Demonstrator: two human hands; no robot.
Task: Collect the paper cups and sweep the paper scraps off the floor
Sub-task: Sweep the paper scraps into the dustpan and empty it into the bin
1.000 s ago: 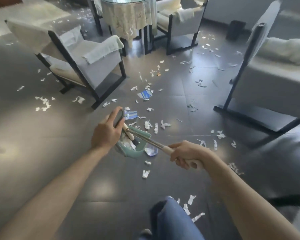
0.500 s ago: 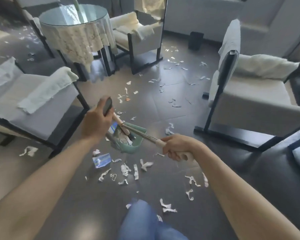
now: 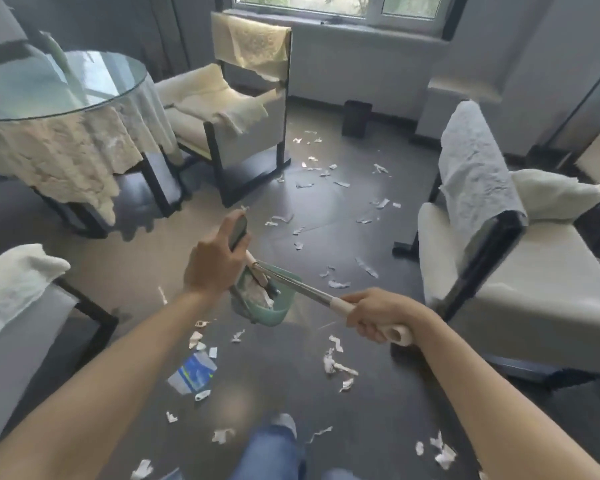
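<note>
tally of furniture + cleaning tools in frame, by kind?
Armchairs: 3 (left, back, right)
Glass-top round table: 1
Dark bin by the wall: 1
Green dustpan, held by the left hand: 1
Broom, held by the right hand: 1
Total: 7

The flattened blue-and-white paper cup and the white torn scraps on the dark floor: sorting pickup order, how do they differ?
The flattened blue-and-white paper cup is one large printed piece; the white torn scraps are many small plain bits. The cup lies near the person's feet; scraps spread across the room. Both lie flat on the dark floor, uncollected.
</note>
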